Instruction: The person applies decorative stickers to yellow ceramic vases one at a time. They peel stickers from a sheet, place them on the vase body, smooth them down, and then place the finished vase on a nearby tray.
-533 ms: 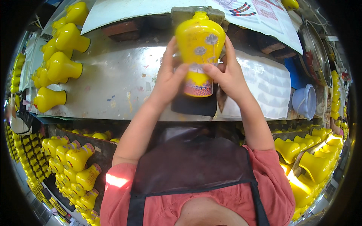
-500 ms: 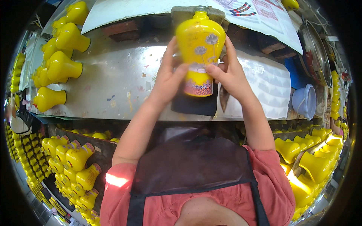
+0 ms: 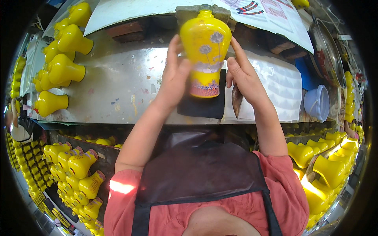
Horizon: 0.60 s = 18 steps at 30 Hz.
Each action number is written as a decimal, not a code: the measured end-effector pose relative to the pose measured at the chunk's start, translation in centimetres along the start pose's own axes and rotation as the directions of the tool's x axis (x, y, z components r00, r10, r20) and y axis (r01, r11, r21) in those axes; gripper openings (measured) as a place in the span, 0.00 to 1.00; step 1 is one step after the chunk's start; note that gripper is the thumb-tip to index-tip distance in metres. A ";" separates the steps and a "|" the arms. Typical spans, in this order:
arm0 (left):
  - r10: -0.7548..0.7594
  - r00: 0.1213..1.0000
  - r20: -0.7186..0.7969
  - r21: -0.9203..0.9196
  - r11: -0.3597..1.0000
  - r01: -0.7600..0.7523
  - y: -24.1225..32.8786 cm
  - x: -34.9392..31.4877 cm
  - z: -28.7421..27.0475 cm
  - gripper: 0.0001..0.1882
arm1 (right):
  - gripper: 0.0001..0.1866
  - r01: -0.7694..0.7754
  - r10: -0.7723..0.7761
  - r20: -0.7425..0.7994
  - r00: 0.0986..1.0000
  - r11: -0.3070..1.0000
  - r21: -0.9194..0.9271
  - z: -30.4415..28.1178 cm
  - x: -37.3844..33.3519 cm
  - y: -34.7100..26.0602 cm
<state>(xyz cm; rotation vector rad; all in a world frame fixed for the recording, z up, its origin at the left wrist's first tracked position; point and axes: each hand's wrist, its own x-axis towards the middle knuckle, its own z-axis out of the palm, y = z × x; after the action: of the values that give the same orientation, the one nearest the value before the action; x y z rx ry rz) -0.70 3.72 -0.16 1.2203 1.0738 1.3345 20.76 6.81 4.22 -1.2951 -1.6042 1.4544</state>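
Observation:
A glossy yellow vase [image 3: 205, 43] with grey lotus flowers and a patterned pink-blue band near its foot lies on the bench, neck away from me. Its neck rests at a grey padded block [image 3: 183, 15], its foot over a black cloth [image 3: 201, 110]. Along its left side is my left hand [image 3: 175, 78], open, fingers stretched and thumb apart; whether it touches the vase is unclear. My right hand [image 3: 248, 78] is beside the right side, forefinger extended towards the shoulder. From under its curled lower fingers sticks a brown, pointed, scraper-like piece [image 3: 237, 101], apparently held there.
Several yellow vases [image 3: 65, 69] lie along the bench's left side. A white sheet [image 3: 275, 90] and a pale blue bucket [image 3: 317, 103] are to the right. Printed sheets [image 3: 256, 15] cover a raised board at the back. More vases [image 3: 84, 163] crowd racks on both sides below.
Both hands have loosened from the vase; my right thumb has come off its front and that hand has shifted right, the brown piece with it. The vase now rests lower, at the block.

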 end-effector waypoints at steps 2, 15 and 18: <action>0.080 0.997 -0.017 0.071 0.994 -0.079 0.1 0.3 -0.1 0.42 | 0.45 0.007 -0.007 -0.007 1.000 0.999 -0.051 0.1 -0.1 0.1; 0.217 0.975 0.036 0.491 0.847 -0.207 -1.4 1.3 0.1 0.48 | 0.48 0.077 -0.092 -0.087 0.992 0.984 -0.161 1.8 0.2 0.5; 0.212 0.976 0.045 0.473 0.856 -0.208 -1.6 1.3 0.0 0.48 | 0.48 0.115 -0.130 -0.087 0.988 0.981 -0.155 2.0 0.5 0.8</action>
<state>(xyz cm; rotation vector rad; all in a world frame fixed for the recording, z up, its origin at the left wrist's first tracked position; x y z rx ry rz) -0.56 5.18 -1.56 1.7392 1.3566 1.2751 18.97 6.42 2.92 -1.3035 -1.7235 1.1981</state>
